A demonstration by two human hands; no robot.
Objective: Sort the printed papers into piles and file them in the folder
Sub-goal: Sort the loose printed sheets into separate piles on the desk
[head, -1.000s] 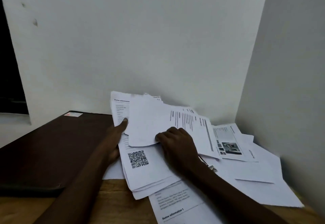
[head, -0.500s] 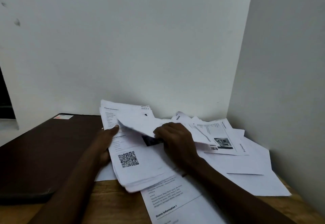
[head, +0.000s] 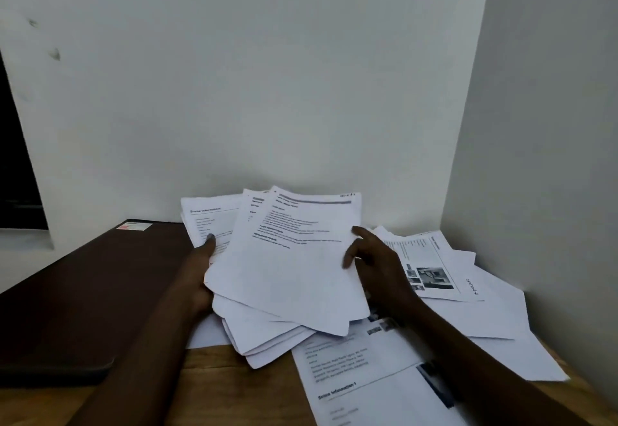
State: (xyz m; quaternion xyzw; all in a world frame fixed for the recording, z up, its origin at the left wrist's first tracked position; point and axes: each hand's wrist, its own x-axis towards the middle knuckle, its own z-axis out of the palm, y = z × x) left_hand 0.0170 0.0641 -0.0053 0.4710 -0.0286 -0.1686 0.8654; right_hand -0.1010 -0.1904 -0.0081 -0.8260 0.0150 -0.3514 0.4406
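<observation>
Papers (head: 267, 335): fanned stack, left hand (head: 197, 278) gripping its left edge
Right hand (head: 378, 268): loose fingers touching the top sheet (head: 294, 258)
Folder (head: 83, 292): closed, just left

The papers (head: 294, 268) are thin matt white sheets, the table (head: 214, 379) bare grained wood, and the dark folder (head: 83, 292) looks smooth, perhaps leatherette.

head cam | worn, looks forward-down | close over wooden table (head: 209, 387) | faces wall corner (head: 465, 108)

Fanned printed papers (head: 287, 258); dark folder (head: 83, 292) leftward
</observation>
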